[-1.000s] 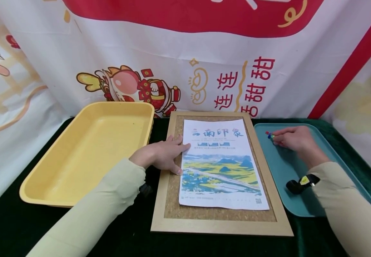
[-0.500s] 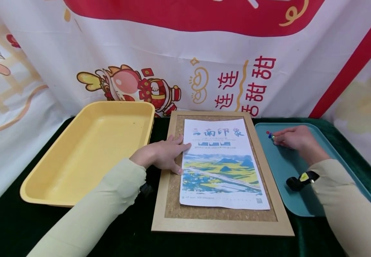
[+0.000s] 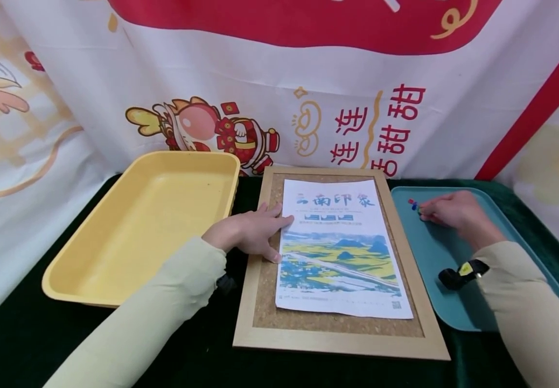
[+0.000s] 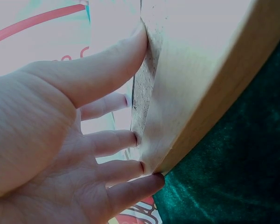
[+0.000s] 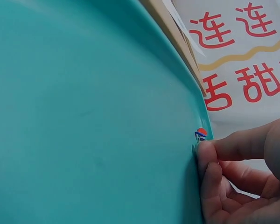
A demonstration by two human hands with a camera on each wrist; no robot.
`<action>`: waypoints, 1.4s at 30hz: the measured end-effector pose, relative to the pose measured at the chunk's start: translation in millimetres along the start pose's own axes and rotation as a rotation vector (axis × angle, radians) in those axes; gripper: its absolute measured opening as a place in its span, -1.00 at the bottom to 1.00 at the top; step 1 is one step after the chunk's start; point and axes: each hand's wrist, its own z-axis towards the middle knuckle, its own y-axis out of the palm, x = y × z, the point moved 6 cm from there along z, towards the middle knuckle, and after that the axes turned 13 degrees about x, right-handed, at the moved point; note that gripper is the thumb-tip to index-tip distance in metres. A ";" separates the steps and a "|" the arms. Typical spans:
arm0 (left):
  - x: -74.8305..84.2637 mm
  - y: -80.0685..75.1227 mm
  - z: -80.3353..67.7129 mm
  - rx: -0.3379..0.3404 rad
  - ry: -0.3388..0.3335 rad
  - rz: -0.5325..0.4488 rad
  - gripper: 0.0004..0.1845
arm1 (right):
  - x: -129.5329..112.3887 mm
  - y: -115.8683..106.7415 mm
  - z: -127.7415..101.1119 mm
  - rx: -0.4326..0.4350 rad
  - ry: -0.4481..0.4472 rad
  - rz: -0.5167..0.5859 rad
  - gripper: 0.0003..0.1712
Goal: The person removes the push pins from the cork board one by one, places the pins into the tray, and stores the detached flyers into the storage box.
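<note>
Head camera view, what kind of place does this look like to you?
Probably a staged tabletop workstation, not a home: a printed festive banner hangs as backdrop, dark green cloth covers the table, and a cork board sits between a yellow tray and a teal tray.

Tray [image 3: 114, 253] at left: plain yellow. Tray [image 3: 434, 258] at right: plain teal. Cork board [image 3: 265, 280]: speckled tan, pale wood frame [image 3: 337, 342]. Poster [image 3: 342, 253]: white sheet, blue, yellow and green landscape print, multicoloured characters at top. Push pins [image 3: 413, 204] by right hand [image 3: 446, 210]: red, blue, green. Table cloth [image 3: 8, 345]: dark green velvet. Sleeves [image 3: 163, 318]: pale greenish beige. Wrist strap [image 3: 459, 274]: black with yellow patch. Backdrop banner [image 3: 279, 97]: white with red band, red characters, gold swirls, red-and-gold cartoon figure [image 3: 211, 129].
</note>
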 end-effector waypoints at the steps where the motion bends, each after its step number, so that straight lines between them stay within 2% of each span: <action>1: 0.2 -0.1 0.0 -0.001 0.002 0.000 -0.01 | 0.2 -0.3 -0.2 0.003 0.006 0.006 -0.45; 10: 0.5 -0.5 -1.5 0.001 -0.006 0.007 -0.01 | 1.5 0.3 0.3 -0.013 0.024 0.040 -0.43; 31: 0.5 -0.7 -1.2 0.004 -0.007 0.023 -0.01 | 2.2 2.5 2.3 -0.005 0.037 0.001 -0.42; 42: 0.8 -1.7 -0.1 0.000 0.000 0.026 -0.01 | 2.4 4.2 0.0 -0.025 0.028 0.029 -0.42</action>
